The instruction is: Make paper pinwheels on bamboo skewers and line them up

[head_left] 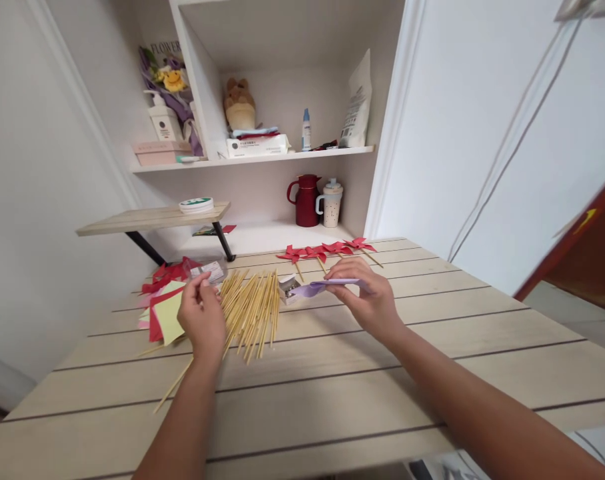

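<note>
In my right hand (365, 300) is a piece of purple folded paper (315, 288), gripped between thumb and fingers above the table. My left hand (202, 317) has its thumb and fingertips pinched together; whatever is between them is too small to make out. Just right of that hand lies a loose pile of thin wooden sticks (255, 310). A small open box (288, 289) with tiny shiny pieces inside sits beyond the purple paper. Yellow paper sheets (168, 315) and red paper (155, 323) lie left of my left hand.
Several red pinwheels (314, 253) on sticks lie at the back of the table (332, 413). A clear plastic box (210, 270) is behind my left hand. At the back stand a small raised shelf (147, 219), a red jug (307, 200) and a cup (332, 203).
</note>
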Demonstrator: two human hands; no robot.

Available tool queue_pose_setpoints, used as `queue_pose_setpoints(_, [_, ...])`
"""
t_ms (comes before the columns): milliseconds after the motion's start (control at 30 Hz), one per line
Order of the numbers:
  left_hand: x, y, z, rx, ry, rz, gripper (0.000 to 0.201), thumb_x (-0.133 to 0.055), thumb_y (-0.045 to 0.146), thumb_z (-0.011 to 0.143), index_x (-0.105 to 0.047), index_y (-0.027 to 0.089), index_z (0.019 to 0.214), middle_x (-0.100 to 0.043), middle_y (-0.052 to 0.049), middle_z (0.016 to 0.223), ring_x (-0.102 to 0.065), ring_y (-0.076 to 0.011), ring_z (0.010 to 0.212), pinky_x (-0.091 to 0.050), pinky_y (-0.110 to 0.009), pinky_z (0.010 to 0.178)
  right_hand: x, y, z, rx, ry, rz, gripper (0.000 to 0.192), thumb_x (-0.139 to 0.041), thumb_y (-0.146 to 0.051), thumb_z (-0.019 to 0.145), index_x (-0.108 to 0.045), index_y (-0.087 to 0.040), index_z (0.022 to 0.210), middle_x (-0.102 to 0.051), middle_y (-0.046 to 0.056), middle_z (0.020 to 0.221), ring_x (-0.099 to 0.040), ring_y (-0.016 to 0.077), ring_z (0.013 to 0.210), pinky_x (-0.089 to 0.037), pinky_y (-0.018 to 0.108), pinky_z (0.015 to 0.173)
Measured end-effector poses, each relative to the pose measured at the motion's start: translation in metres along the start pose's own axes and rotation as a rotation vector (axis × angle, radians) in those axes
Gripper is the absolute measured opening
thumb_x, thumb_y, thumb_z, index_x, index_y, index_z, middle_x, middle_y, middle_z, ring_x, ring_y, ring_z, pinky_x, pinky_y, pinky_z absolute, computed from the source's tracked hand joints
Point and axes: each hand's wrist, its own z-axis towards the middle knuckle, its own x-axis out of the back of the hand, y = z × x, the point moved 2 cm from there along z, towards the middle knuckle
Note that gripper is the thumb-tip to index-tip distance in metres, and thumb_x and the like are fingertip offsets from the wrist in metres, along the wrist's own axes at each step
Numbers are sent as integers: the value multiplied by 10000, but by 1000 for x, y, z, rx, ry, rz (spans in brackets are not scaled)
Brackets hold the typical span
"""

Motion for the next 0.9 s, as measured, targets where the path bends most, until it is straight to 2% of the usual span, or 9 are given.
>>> queue_pose_setpoints(100, [0,-10,5,-69,-40,167,289,-491,330,898,-696,195,1050,-656,-7,758,-591,-142,645,-480,-274,676,-3,4,-3,-68,-43,58,46,-730,-242,837,-727,-252,882,-726,30,869,-660,223,860,-520,436,828])
queue_pose_setpoints(233, [-5,-14,2,-139,-192,225,300,-494,338,896,-711,205,1056,-710,-32,845,-637,-167,732,-492,-285,725,-7,11,-8,-138,-53,123,59,-748,-283,823,-733,-248,868,-725,34,880,-659,230,898,-520,444,865])
queue_pose_setpoints(367, [-9,-14,0,-203,-341,399,294,-476,298,908,-726,214,1039,-735,-48,945,-659,-198,833,-485,-313,785,-8,16,-11,-176,-53,170,57,-750,-276,821,-737,-249,870,-715,33,891,-655,225,912,-511,454,897])
queue_pose_setpoints(600, [-11,-26,2,-137,-495,864,275,-481,311,912,-730,237,1000,-662,-85,1099,-641,-241,933,-463,-335,709,-10,16,-10,-182,-77,185,90,-755,-316,815,-736,-236,851,-721,44,878,-662,234,908,-527,452,859])
queue_pose_setpoints(700, [-14,-31,-1,-157,-569,925,272,-516,371,900,-739,227,959,-633,-100,1097,-632,-254,951,-461,-340,703,-10,15,-10,-169,-76,182,95,-752,-320,818,-735,-236,859,-724,43,874,-666,231,895,-530,447,849])
queue_pose_setpoints(900, [-24,-34,-11,-256,-633,1042,336,-478,400,923,-743,194,934,-612,-130,1084,-600,-278,1016,-460,-349,741,-8,16,-10,-172,-82,172,125,-743,-353,825,-733,-234,861,-724,47,879,-671,233,895,-528,455,872])
